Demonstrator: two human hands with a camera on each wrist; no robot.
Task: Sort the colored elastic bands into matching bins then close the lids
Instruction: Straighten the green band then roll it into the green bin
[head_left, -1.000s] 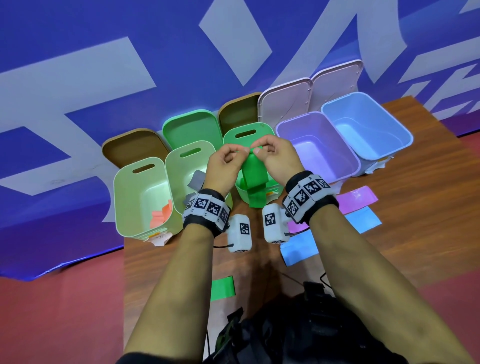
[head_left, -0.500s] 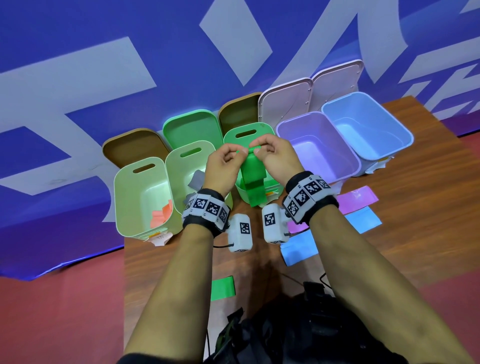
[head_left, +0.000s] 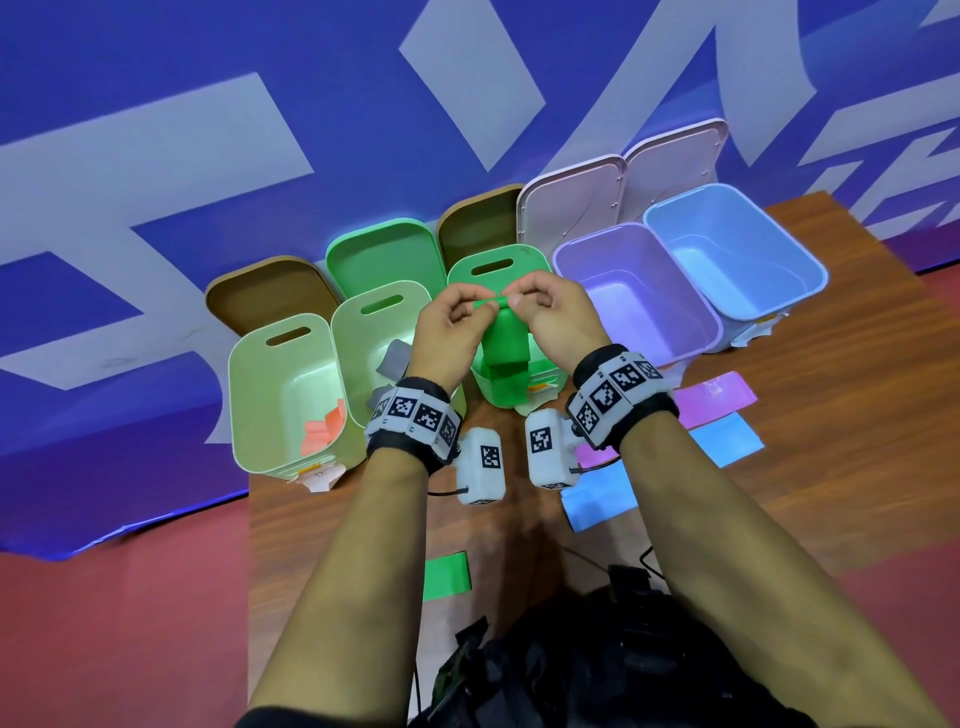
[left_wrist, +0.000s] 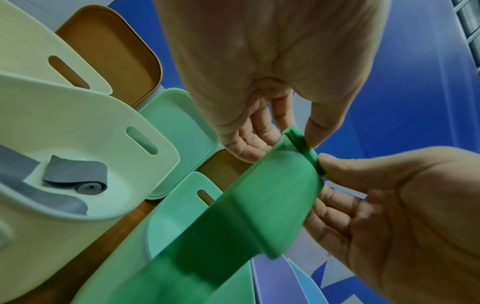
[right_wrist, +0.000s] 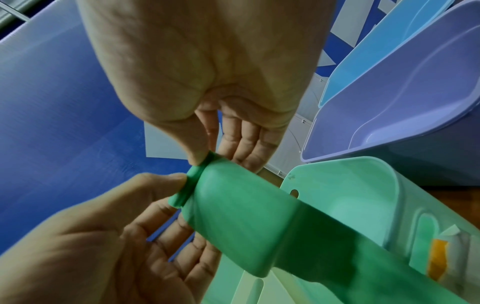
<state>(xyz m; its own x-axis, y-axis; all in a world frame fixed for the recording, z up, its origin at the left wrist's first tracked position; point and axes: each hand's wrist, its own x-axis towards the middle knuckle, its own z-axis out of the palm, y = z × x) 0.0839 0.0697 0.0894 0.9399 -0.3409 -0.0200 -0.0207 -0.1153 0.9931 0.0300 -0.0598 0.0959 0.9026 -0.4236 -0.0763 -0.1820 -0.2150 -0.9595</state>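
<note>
A green elastic band (head_left: 506, 358) hangs above the green bin (head_left: 540, 267), its top edge rolled into a small tube (left_wrist: 303, 144). My left hand (head_left: 457, 332) and right hand (head_left: 550, 322) both pinch that rolled edge between thumb and fingers, side by side. The wrist views show the band (right_wrist: 259, 222) drooping toward the green bin (right_wrist: 350, 185). Purple (head_left: 719, 397), blue (head_left: 727, 441) and a second blue band (head_left: 597, 501) lie on the table right of my arms. Another green band (head_left: 447, 574) lies near the table's front.
Five open bins stand in a row: pale green with orange bands (head_left: 322, 431), light green with grey bands (left_wrist: 78, 176), green, purple (head_left: 639, 291), blue (head_left: 732, 249). Their lids lean behind against a blue banner. The table's left edge (head_left: 249, 519) drops to red floor.
Both hands have stayed over the green bin, working the band's top edge; the rolled part looks slightly tighter and the hanging length a bit shorter.
</note>
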